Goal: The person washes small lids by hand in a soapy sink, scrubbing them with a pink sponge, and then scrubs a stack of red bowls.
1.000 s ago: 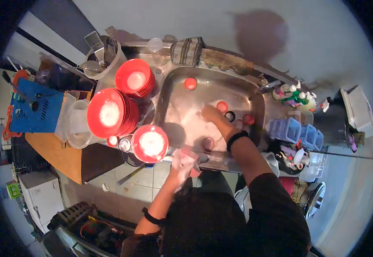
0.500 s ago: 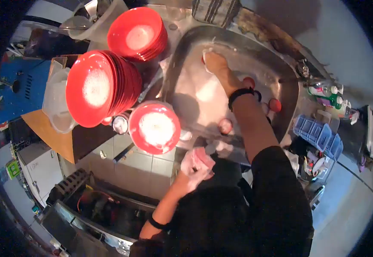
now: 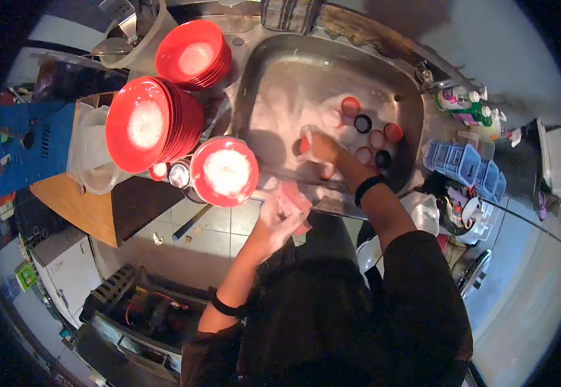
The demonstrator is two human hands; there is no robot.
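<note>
My left hand [image 3: 272, 226], soapy, grips a pink sponge [image 3: 291, 201] at the sink's near edge. Over the metal sink [image 3: 280, 71], my right hand [image 3: 323, 147] has its fingers closed around a small red round piece, like a little cup or lid [image 3: 304, 143]; the fingers partly cover it. Several similar red round pieces [image 3: 393, 132] lie in cloudy, sudsy water to the right, along with a black ring-shaped piece [image 3: 362, 124] and another dark round one [image 3: 383, 158]. Just left of the sponge stands a red bowl [image 3: 252, 169] with white foam inside.
Two stacks of red bowls, one tall [image 3: 120, 132] and one shorter [image 3: 171, 55], stand left of the sink with suds in them. Soap bottles [image 3: 457, 99] and blue plastic baskets [image 3: 451, 161] line the right side. A cardboard box [image 3: 80, 206] is at the left.
My right hand has come back from the sink's far side toward its near middle, holding the red piece. The sponge stays in my left hand, and the view has shifted slightly.
</note>
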